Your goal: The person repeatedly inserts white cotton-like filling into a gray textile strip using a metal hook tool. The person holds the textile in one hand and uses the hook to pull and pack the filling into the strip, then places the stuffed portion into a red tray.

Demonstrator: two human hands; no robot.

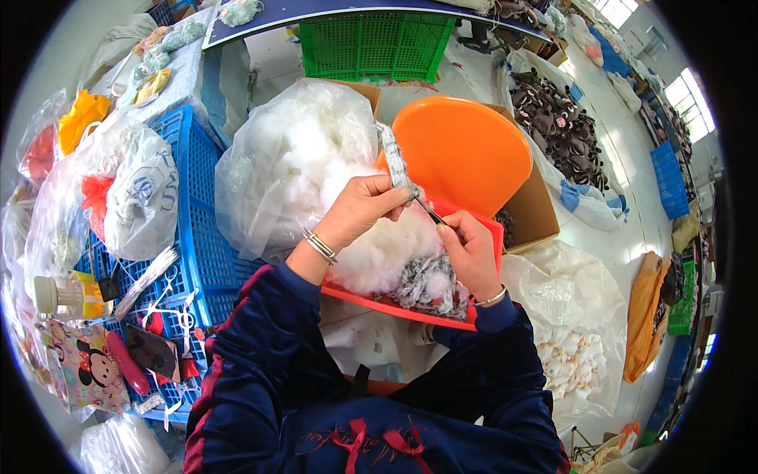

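My left hand (354,215) pinches the lower end of a narrow grey fuzzy fabric strip (392,158), which stands up above the fingers. In my right hand (472,257) is a thin dark metal tool (429,209), its exact kind too small to make out. Its tip meets the grey fabric at my left fingertips. Both hands are over a red plastic tray (399,312) in front of me. Loose white stuffing (375,257) fills much of the tray, and grey fuzzy pieces (426,284) lie at its near right side.
An orange seat (462,150) stands just beyond the tray, beside a cardboard box (537,205). A clear bag of white stuffing (292,142) is at the left. Blue crates (209,261) further left carry scissors (185,320). Bags of plush pieces (557,118) stand right.
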